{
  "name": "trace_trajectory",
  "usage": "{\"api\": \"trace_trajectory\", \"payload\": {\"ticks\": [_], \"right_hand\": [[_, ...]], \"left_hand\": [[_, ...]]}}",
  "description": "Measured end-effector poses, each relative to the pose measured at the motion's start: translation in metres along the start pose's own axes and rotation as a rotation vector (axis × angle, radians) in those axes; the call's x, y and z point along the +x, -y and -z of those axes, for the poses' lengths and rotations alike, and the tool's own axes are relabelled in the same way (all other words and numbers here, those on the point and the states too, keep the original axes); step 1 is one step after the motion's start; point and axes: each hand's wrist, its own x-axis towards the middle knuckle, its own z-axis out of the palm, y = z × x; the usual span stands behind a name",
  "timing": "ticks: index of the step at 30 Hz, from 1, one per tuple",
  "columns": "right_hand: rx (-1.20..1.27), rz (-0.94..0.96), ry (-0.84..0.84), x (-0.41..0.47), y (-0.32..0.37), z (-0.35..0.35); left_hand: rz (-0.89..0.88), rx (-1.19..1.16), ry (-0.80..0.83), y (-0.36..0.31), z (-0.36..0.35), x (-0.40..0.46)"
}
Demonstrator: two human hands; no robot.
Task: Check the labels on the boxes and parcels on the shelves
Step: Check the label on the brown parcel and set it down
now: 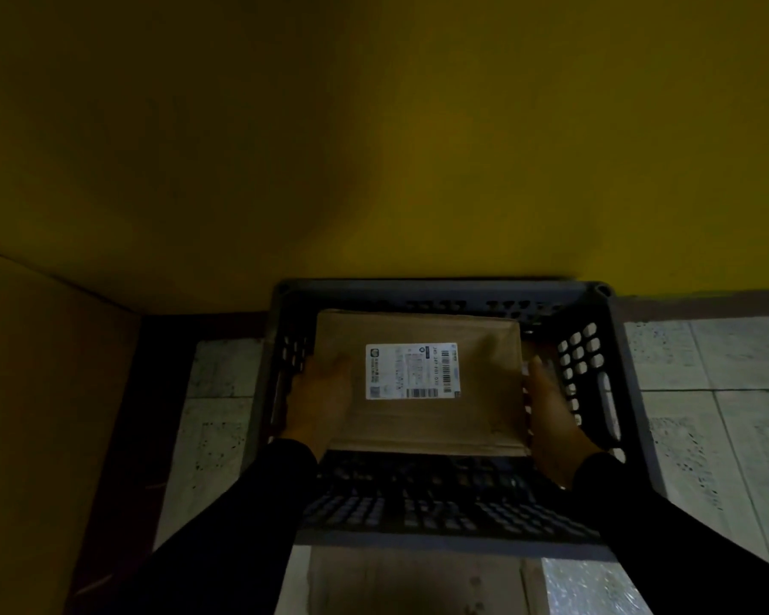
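A flat brown cardboard parcel [485, 392] lies inside a dark grey perforated plastic crate [596, 370] on the floor. A white shipping label [411, 370] with barcodes faces up on the parcel's top. My left hand [318, 399] grips the parcel's left edge, thumb on top. My right hand [551, 415] holds the parcel's right edge from the side. Both arms are in black sleeves. The scene is dim.
A yellow wall [374, 126] rises directly behind the crate. A large brown cardboard box [41, 415] stands at the left. Pale speckled floor tiles [706, 392] surround the crate. Another flat brown surface [418, 583] shows at the bottom edge.
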Motion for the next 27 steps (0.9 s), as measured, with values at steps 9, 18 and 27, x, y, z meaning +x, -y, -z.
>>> {"api": "trace_trajectory", "payload": {"ticks": [9,18,27], "right_hand": [[0.002,0.002,0.023,0.041,-0.029,-0.014],[-0.057,0.062,-0.011,0.04,-0.028,-0.013],[-0.182,0.196,0.102,-0.131,0.099,-0.02]], "left_hand": [[0.081,-0.212,0.062,0.023,-0.014,0.044],[-0.022,-0.1,0.092,0.012,0.001,0.028],[-0.317,-0.168,0.126,-0.087,0.072,-0.098]]}}
